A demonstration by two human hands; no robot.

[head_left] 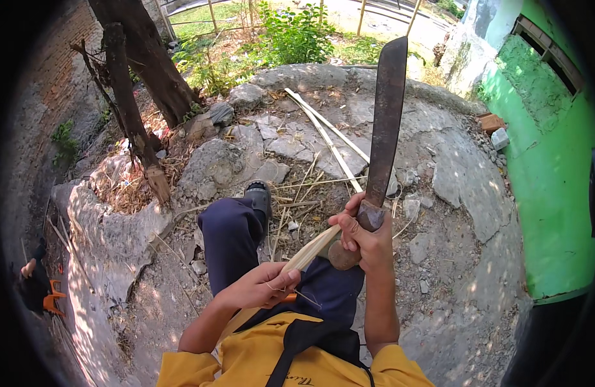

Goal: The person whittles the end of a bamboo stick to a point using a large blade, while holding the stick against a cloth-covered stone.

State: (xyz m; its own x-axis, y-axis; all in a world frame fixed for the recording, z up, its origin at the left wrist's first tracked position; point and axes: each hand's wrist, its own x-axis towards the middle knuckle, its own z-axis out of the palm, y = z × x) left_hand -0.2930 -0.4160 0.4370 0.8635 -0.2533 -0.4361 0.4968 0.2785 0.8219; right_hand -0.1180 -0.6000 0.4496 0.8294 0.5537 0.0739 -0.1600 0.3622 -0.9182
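Note:
My left hand (265,286) is closed around a pale bamboo strip (311,250) that slants up and right from it, in front of my lap. The strip's near end runs down past my left forearm. My right hand (368,240) grips a machete (389,109) by its handle, the dark broad blade pointing upward. The handle has a rounded brown end, seen below the fingers. Thumb and fingers of that hand also meet the bamboo at its upper part. Beyond my knee, two long pale strips (324,132) spread from one far point; one passes behind the blade.
Cracked concrete (468,180) with rubble and plant scraps surrounds my shoe (258,195). Tree trunks (142,64) stand at left, a green wall (552,193) at right, a leafy bush (294,32) ahead. At far left, a person's dark clothing (31,290) shows by an orange chair (53,300).

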